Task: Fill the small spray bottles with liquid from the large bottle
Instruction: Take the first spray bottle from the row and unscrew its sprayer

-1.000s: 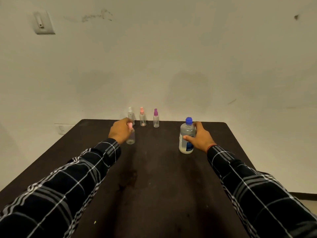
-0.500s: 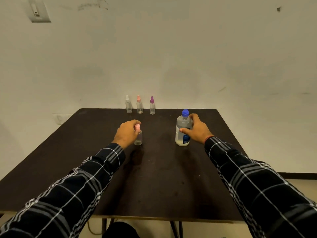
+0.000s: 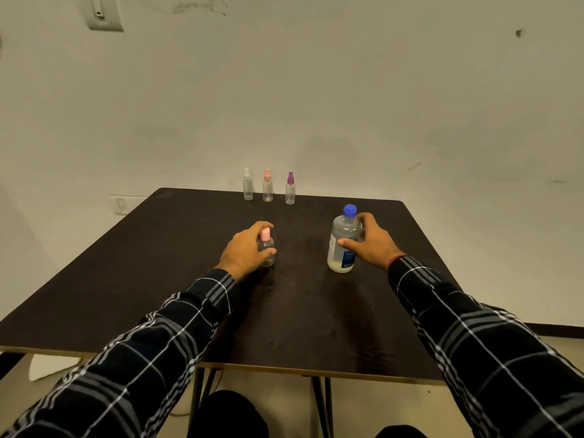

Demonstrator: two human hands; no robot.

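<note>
On the dark table (image 3: pixel 142 279), slightly toward 11 o'clock from its centre, the left hand (image 3: pixel 245 252) grips a small pink-capped spray bottle (image 3: pixel 267 246). The fingers curl round its clear body and the forefinger arches over the cap. The bottle stands upright with its base on the tabletop.

At about 2 o'clock from the centre, well apart from it, stands the large bottle (image 3: pixel 339 257), upright, with a blue cap screwed on and a blue-and-white label. The right hand (image 3: pixel 374 245) grips it from the right side, with the thumb across the front and the fingers wrapped behind its shoulder. It appears to hold clear liquid, though the level is hard to read through the plastic.

Along the far edge at 12 o'clock, three more small spray bottles stand in a close row without touching: a white-capped bottle (image 3: pixel 247 186), a salmon-capped bottle (image 3: pixel 267 188) and a purple-capped bottle (image 3: pixel 290 191). At this distance I cannot tell whether they hold anything.

Both forearms wear dark plaid sleeves (image 3: pixel 142 358). High on the pale wall at 11 o'clock sits a wall switch (image 3: pixel 102 14).
</note>
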